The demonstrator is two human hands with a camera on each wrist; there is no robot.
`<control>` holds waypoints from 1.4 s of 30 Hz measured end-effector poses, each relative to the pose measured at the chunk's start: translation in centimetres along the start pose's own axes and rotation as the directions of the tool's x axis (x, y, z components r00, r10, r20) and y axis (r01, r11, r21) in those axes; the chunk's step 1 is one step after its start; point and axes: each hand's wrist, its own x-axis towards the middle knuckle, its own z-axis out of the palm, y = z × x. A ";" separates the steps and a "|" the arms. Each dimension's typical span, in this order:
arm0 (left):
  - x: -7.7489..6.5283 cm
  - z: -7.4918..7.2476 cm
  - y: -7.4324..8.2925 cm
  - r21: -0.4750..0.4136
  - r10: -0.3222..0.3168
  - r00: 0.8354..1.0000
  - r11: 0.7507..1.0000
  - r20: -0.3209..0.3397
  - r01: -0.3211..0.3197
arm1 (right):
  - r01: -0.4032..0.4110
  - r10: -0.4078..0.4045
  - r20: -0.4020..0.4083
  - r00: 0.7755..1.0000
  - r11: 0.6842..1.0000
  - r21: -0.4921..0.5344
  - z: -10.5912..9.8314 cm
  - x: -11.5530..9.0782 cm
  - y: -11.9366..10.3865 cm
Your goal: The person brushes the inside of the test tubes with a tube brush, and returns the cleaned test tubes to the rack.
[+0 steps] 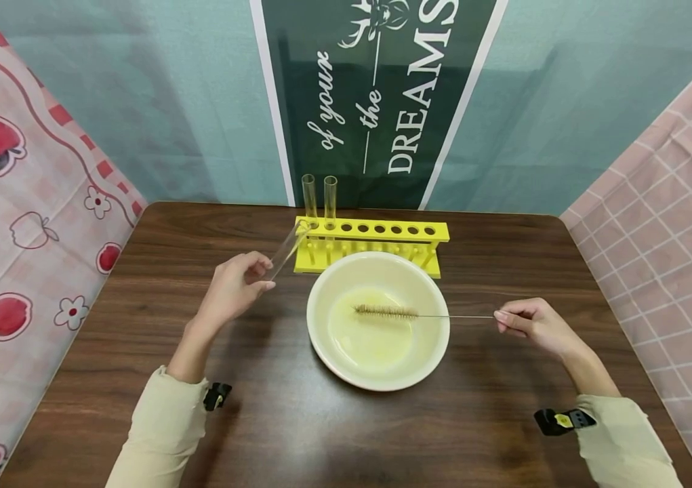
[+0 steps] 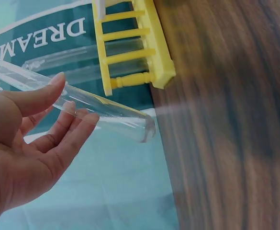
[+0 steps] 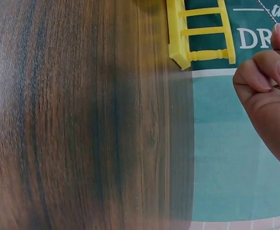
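Observation:
My left hand (image 1: 237, 285) pinches a clear glass test tube (image 2: 106, 108) between thumb and fingers, tilted, near the left end of a yellow test tube rack (image 1: 376, 230). Two more test tubes (image 1: 330, 200) stand upright in that rack's leftmost holes. On the right, my right hand (image 1: 537, 327) pinches the thin wire handle of a test tube brush (image 1: 385, 312). The brush's bristles hang over a white bowl (image 1: 319, 339) with pale yellowish liquid in it. In the right wrist view only a short piece of the twisted wire (image 3: 266, 10) shows at the fingertips.
The bowl stands mid-table, just in front of the rack, on a dark wood-grain table (image 1: 272, 427). Behind the table hangs a teal cloth with a dark lettered panel (image 1: 364, 102). Patterned cloths border the left and right sides.

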 end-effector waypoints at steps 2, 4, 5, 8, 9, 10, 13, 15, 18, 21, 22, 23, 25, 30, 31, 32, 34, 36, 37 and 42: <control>0.3 0.1 0.4 -0.001 -0.005 1.000 1.000 -0.005 0.005 | 0.005 -0.005 0.005 1.000 1.000 0.008 0.2 0.1 0.1; 0.6 0.2 0.9 -0.002 -0.016 1.000 1.000 -0.007 0.016 | 0.004 -0.005 0.008 1.000 1.000 0.014 0.4 0.1 0.2; 0.8 0.2 1.1 -0.005 -0.022 1.000 1.000 -0.009 0.022 | 0.004 -0.004 0.010 1.000 1.000 0.014 0.4 0.1 0.2; 1.6 0.3 2.0 -0.008 -0.039 0.999 0.999 -0.018 0.039 | 0.001 -0.002 0.014 1.000 1.000 0.015 0.7 0.2 0.3; 1.9 0.3 2.2 -0.012 -0.045 0.999 0.999 -0.021 0.045 | 0.001 -0.002 0.016 1.000 1.000 0.015 0.7 0.2 0.3; 2.2 0.4 2.6 -0.017 -0.048 0.999 0.999 -0.023 0.048 | 0.002 -0.002 0.018 1.000 1.000 0.019 0.8 0.2 0.3; 3.2 0.4 3.7 -0.028 -0.052 0.998 0.998 -0.031 0.051 | 0.010 -0.011 0.030 0.999 0.999 0.034 1.0 0.2 0.3; 3.8 0.6 4.4 -0.032 -0.049 0.998 0.998 -0.038 0.047 | 0.014 -0.015 0.034 0.999 0.999 0.042 1.0 0.2 0.3; 4.8 0.9 5.5 -0.030 -0.036 0.998 0.999 -0.054 0.034 | 0.017 -0.019 0.037 0.999 0.999 0.046 1.1 0.2 0.4; 5.9 1.4 6.5 -0.026 -0.024 0.998 0.999 -0.065 0.022 | 0.013 -0.015 0.035 0.999 0.999 0.043 1.1 0.2 0.5; 6.2 1.5 6.8 -0.022 -0.023 0.998 1.000 -0.067 0.021 | 0.012 -0.013 0.036 0.999 0.999 0.044 1.2 0.3 0.5; 6.6 1.7 7.1 -0.019 -0.026 0.997 1.000 -0.068 0.024 | 0.010 -0.012 0.038 0.999 0.999 0.043 1.2 0.3 0.5; 7.2 2.1 7.7 -0.022 -0.039 0.997 0.999 -0.067 0.038 | 0.010 -0.011 0.044 0.999 0.999 0.043 1.2 0.3 0.5; 8.8 3.2 9.2 -0.011 -0.054 0.997 0.998 -0.059 0.054 | 0.009 -0.011 0.055 0.998 0.999 0.043 1.1 0.4 0.6; 9.2 3.4 9.5 -0.006 -0.047 0.997 0.999 -0.057 0.047 | 0.010 -0.012 0.057 0.998 0.999 0.044 1.1 0.4 0.6; 9.5 3.7 9.7 0.002 -0.037 0.998 0.999 -0.056 0.037 | 0.011 -0.013 0.058 0.998 0.999 0.046 1.1 0.3 0.6; 10.2 4.3 10.2 0.001 -0.025 0.998 1.000 -0.050 0.025 | 0.012 -0.015 0.062 0.998 0.999 0.051 1.2 0.3 0.6; 10.7 4.8 10.5 0.011 -0.016 0.999 1.000 -0.046 0.016 | 0.012 -0.015 0.066 0.998 0.999 0.053 1.2 0.3 0.6; 11.0 5.1 10.7 0.016 -0.015 0.999 1.000 -0.042 0.016 | 0.011 -0.014 0.068 0.998 0.998 0.056 1.2 0.4 0.6; 12.2 6.2 11.2 0.037 -0.025 0.999 0.999 -0.039 0.027 | 0.005 -0.010 0.075 0.997 0.998 0.069 1.3 0.4 0.6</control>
